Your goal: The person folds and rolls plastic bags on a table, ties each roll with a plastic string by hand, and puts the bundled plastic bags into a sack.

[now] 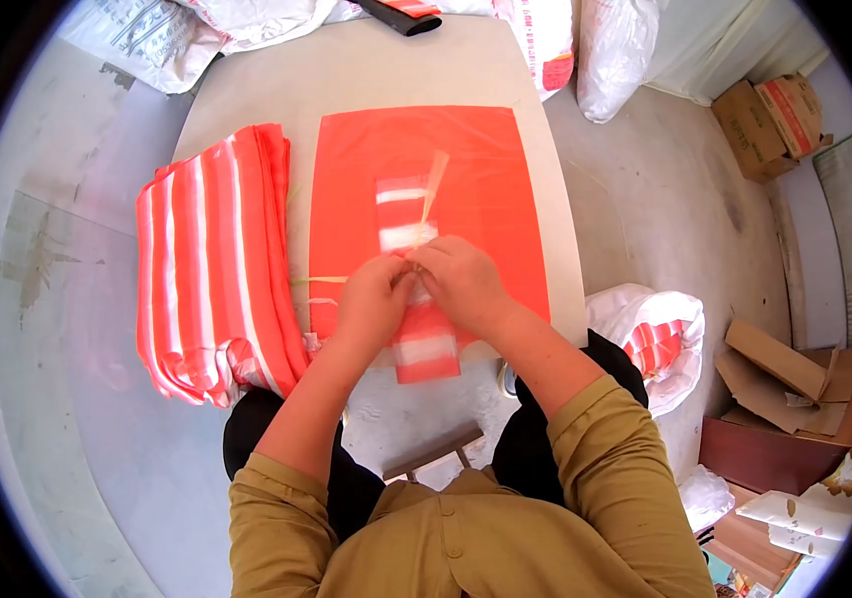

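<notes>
A narrow folded bundle of red-and-white striped plastic (428, 351) lies lengthwise in front of me, its near end over the table edge. My left hand (376, 291) and my right hand (462, 282) meet over its middle, fingers pinched on a pale yellow strip (434, 186). One end of that strip sticks up beyond my fingers; another stretches left. Whether it is knotted is hidden by my fingertips. Beneath the bundle is a flat red plastic sheet (491, 199). Left of it sits a thick stack of striped plastic (211, 259), overhanging the table's left side.
The pale table (296, 65) has white sacks (162, 45) along its far side and a dark rolled object (401, 17) at its far edge. By my right knee stands an open white sack (680, 384) with striped plastic inside. Cardboard boxes (760, 125) rest farther right.
</notes>
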A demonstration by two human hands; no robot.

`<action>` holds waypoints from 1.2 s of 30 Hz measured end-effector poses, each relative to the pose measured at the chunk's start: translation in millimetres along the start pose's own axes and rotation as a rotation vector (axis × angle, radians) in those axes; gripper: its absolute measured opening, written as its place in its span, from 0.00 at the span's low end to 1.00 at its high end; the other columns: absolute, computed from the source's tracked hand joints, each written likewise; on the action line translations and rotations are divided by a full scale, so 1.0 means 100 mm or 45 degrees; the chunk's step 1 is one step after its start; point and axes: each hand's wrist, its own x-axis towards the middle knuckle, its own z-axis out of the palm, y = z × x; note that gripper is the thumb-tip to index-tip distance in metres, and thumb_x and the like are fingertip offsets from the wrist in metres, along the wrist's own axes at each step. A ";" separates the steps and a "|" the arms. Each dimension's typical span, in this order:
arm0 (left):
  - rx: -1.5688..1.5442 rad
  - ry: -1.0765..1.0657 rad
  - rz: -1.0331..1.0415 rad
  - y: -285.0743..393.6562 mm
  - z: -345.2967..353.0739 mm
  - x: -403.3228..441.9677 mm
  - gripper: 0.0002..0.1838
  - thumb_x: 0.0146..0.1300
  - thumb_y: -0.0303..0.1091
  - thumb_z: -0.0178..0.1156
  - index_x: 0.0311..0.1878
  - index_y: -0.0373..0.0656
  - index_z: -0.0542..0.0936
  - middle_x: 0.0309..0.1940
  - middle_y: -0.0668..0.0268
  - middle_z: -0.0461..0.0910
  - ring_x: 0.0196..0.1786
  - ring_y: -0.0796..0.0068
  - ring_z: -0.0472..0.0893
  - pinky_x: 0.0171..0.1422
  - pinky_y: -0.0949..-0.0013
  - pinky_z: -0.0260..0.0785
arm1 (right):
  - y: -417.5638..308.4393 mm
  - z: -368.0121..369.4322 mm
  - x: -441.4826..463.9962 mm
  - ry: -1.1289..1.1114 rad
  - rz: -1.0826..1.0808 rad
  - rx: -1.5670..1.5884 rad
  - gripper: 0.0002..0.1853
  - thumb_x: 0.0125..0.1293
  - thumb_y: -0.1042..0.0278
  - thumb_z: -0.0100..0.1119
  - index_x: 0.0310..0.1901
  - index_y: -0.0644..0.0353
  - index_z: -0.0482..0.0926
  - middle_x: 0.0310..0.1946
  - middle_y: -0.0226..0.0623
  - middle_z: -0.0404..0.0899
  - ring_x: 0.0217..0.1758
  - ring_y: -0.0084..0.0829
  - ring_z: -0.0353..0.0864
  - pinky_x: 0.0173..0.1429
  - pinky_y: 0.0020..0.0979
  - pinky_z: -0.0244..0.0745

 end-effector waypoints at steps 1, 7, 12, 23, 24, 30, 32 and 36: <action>0.047 -0.018 0.010 0.03 -0.02 -0.01 0.07 0.69 0.28 0.64 0.45 0.35 0.83 0.37 0.54 0.85 0.39 0.60 0.84 0.45 0.63 0.75 | 0.00 -0.01 0.00 -0.010 -0.003 -0.003 0.07 0.66 0.74 0.60 0.44 0.58 0.83 0.40 0.37 0.83 0.48 0.42 0.82 0.49 0.42 0.80; 0.038 -0.046 -0.011 0.09 -0.07 -0.03 0.06 0.68 0.27 0.65 0.45 0.35 0.83 0.36 0.55 0.83 0.39 0.61 0.84 0.46 0.63 0.75 | 0.03 -0.03 0.00 -0.099 0.091 0.032 0.06 0.66 0.73 0.60 0.42 0.58 0.84 0.41 0.39 0.83 0.47 0.44 0.82 0.49 0.43 0.80; -0.161 -0.031 -0.124 -0.02 -0.01 -0.03 0.06 0.70 0.27 0.63 0.44 0.34 0.82 0.33 0.60 0.82 0.37 0.70 0.81 0.45 0.67 0.74 | 0.02 -0.04 0.03 -0.139 0.228 0.159 0.07 0.66 0.72 0.61 0.44 0.59 0.83 0.40 0.39 0.84 0.44 0.43 0.84 0.47 0.41 0.80; -0.235 -0.064 -0.198 -0.04 0.02 0.01 0.06 0.72 0.28 0.61 0.43 0.34 0.82 0.30 0.64 0.81 0.35 0.76 0.79 0.43 0.70 0.72 | 0.03 -0.09 0.08 -0.334 0.713 0.799 0.10 0.65 0.73 0.62 0.46 0.64 0.78 0.39 0.39 0.84 0.42 0.30 0.84 0.47 0.33 0.79; -0.242 -0.060 -0.200 -0.04 0.02 0.01 0.06 0.72 0.28 0.61 0.43 0.34 0.82 0.30 0.64 0.81 0.35 0.77 0.79 0.42 0.70 0.72 | 0.01 -0.11 0.08 -0.332 0.687 0.763 0.10 0.65 0.73 0.62 0.46 0.64 0.78 0.39 0.40 0.84 0.42 0.31 0.84 0.47 0.33 0.80; -0.153 -0.012 -0.221 0.01 -0.03 0.01 0.06 0.68 0.29 0.62 0.41 0.35 0.82 0.33 0.52 0.83 0.40 0.53 0.84 0.46 0.57 0.75 | -0.06 -0.23 0.07 -0.216 0.510 0.530 0.10 0.61 0.77 0.66 0.44 0.63 0.78 0.37 0.37 0.78 0.39 0.29 0.79 0.45 0.31 0.78; 0.150 0.071 -0.083 -0.05 -0.06 0.05 0.05 0.69 0.27 0.61 0.41 0.35 0.82 0.33 0.56 0.83 0.37 0.61 0.84 0.44 0.61 0.75 | -0.02 -0.29 0.04 -0.340 0.513 0.436 0.11 0.59 0.78 0.66 0.43 0.63 0.78 0.38 0.38 0.78 0.40 0.31 0.79 0.46 0.33 0.78; 0.396 0.226 -0.032 -0.11 -0.10 0.08 0.08 0.70 0.28 0.63 0.48 0.36 0.81 0.42 0.57 0.83 0.38 0.61 0.84 0.44 0.61 0.76 | 0.04 -0.46 0.06 -0.672 0.618 0.354 0.13 0.66 0.72 0.66 0.49 0.65 0.78 0.49 0.47 0.81 0.53 0.40 0.83 0.56 0.39 0.79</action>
